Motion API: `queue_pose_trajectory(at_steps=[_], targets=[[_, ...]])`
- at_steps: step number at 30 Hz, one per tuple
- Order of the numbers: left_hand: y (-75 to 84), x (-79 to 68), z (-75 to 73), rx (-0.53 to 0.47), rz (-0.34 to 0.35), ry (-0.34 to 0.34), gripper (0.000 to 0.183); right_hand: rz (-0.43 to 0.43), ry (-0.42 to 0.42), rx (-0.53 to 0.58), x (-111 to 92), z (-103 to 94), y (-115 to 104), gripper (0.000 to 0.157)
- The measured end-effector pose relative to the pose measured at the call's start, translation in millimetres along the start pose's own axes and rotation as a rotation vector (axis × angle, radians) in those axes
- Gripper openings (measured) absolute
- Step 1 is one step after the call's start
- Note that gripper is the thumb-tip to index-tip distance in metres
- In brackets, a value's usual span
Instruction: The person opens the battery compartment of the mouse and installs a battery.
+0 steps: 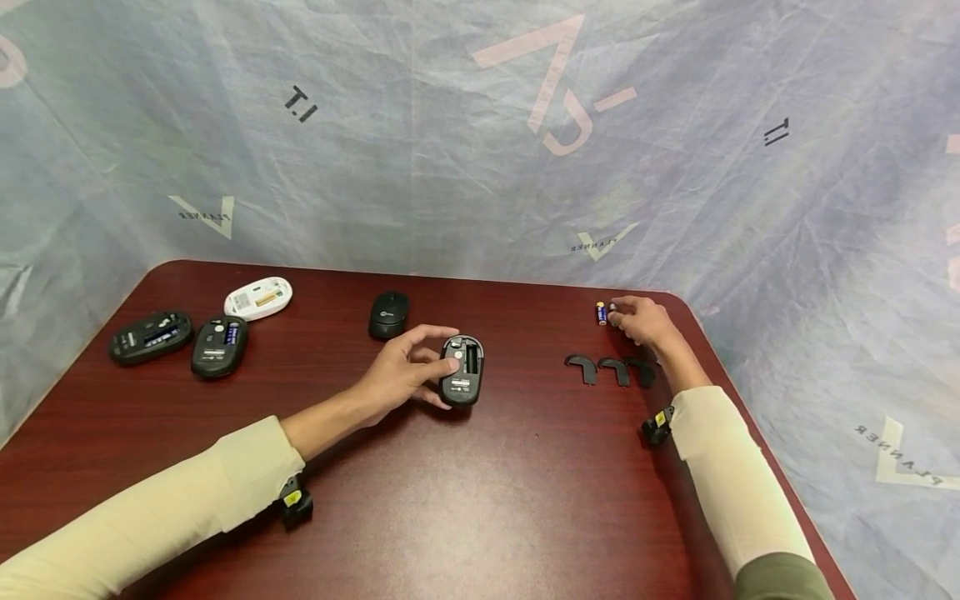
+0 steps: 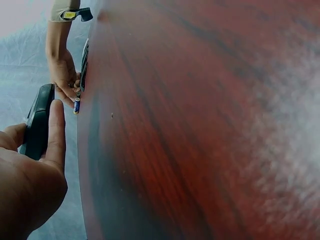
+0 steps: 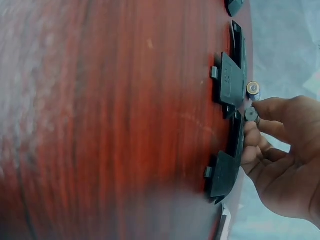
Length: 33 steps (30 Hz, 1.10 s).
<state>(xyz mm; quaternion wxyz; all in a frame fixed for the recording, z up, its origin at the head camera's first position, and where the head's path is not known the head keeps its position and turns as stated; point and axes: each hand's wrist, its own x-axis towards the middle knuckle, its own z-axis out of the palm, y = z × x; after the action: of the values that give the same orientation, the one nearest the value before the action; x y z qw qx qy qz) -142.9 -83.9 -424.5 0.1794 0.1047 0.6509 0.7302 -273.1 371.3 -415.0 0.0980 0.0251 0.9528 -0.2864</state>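
Observation:
My left hand (image 1: 401,371) grips a black computer mouse (image 1: 462,383) above the table, its underside turned up and its battery slot bare. In the left wrist view the same mouse (image 2: 37,122) shows edge-on, held between thumb and fingers. At the back right, my right hand (image 1: 641,321) pinches a battery (image 3: 251,114), seen by its grey end in the right wrist view; the fingers hide most of it. Just left of those fingers a blue-and-gold battery (image 1: 602,313) is on the table. Black battery covers (image 1: 615,371) lie in a row nearer than the right hand.
Two black mice (image 1: 152,337) (image 1: 219,346) and a white mouse (image 1: 258,298) lie at the left, undersides up, with batteries in them. Another black mouse (image 1: 389,315) sits upright near the back edge. Part of a white piece (image 3: 224,222) shows beyond the covers.

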Motion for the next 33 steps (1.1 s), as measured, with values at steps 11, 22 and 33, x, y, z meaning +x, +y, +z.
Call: queue_pose_trajectory(at_steps=[11, 22, 33], targets=[[-1.5, 0.0, 1.0, 0.001, 0.000, 0.014, 0.062, -0.075, 0.057, -0.127, 26, 9.6, 26, 0.051], [-1.9, -0.2, -0.5, 0.002, 0.002, 0.017, 0.061, -0.121, 0.137, 0.085, -25, 7.0, 3, 0.053], [-3.9, -0.5, -2.8, 0.009, -0.005, 0.023, 0.062, -0.157, 0.185, 0.182, -45, 10.8, -6, 0.054]])
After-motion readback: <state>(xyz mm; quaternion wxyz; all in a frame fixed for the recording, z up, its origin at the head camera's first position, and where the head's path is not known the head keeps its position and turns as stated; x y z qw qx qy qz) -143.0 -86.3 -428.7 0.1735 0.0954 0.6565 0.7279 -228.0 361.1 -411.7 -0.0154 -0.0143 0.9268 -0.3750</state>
